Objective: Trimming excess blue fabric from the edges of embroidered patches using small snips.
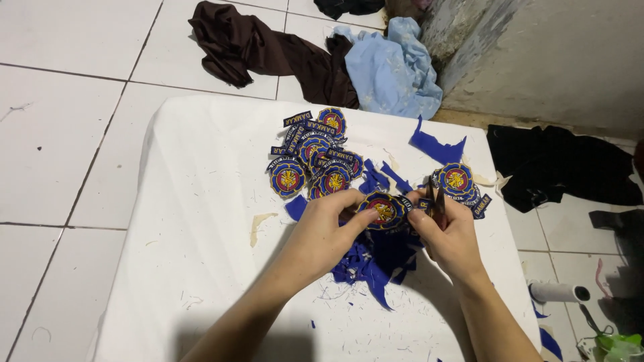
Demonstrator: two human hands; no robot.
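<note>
Left hand (327, 224) pinches round patch (382, 210); right hand's (448, 231) grip alongside.

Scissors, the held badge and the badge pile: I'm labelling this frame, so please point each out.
scissors (436, 201), head view, on the dark blades above the right hand.
held badge (383, 209), head view, on its embroidered centre.
badge pile (315, 157), head view, on a middle badge.

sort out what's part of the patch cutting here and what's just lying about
In use:
left hand holding round blue embroidered patch
right hand with small dark scissors
pile of finished round patches
blue fabric offcuts
white cloth sheet

Lying about:
brown garment
light blue cloth
black cloth
white roll
</note>
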